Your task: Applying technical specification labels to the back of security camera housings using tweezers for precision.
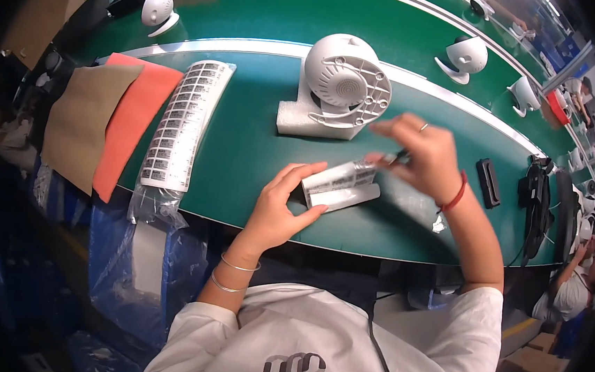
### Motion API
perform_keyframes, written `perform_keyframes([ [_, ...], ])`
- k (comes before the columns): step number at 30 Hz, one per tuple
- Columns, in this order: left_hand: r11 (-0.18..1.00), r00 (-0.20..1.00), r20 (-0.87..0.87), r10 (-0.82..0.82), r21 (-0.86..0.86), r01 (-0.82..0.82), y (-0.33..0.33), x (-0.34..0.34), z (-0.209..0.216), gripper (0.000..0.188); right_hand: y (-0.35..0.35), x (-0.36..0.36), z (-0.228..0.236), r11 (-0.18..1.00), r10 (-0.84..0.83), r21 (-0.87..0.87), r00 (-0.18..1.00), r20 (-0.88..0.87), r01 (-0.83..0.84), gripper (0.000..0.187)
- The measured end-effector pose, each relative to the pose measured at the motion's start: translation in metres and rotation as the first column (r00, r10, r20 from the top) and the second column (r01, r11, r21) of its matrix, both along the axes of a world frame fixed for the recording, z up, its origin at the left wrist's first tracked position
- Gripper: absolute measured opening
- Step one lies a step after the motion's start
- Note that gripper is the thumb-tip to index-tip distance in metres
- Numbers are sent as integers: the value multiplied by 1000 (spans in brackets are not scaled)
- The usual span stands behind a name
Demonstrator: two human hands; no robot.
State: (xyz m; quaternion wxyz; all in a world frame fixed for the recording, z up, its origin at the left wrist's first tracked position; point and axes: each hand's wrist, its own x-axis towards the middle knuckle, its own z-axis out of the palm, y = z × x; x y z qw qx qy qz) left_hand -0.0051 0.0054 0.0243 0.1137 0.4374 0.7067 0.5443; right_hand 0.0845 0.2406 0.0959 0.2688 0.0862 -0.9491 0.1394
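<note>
My left hand (283, 209) is closed on the left end of a curled sheet of labels (339, 186), with fingers on top and thumb at the near edge. At the sheet's right end is my right hand (422, 157), slightly blurred. Its thumb and fingers come together around a small dark thing too unclear to name. Just beyond both hands, a white round plastic housing (341, 70) with a vented grille and an open oval base lies tilted on a white foam block (303, 120).
A long label sheet (187, 125) lies at left beside orange (137, 117) and brown (86, 117) sheets. A black oblong piece (488, 183) and dark strap-like gear (537, 205) lie right. White housings (465, 57) stand on the green belt (262, 15) beyond. Other people work at far right.
</note>
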Motion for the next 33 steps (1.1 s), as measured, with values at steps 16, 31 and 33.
perform_keyframes([
  [16, 971, 807, 579, -115, 237, -32, -25, 10, -17, 18, -57, 34, -33, 893, 163, -438, 981, 107, -101, 4],
  [31, 941, 891, 447, 74, 265, -211, -15, 14, -20, 19, -33, 77, -56, 810, -297, -506, 952, 80, 295, 11],
  [33, 944, 889, 451, 80, 251, -213, -16, 13, -20, 22, -33, 91, -48, 783, -347, -458, 907, 239, 421, 16],
])
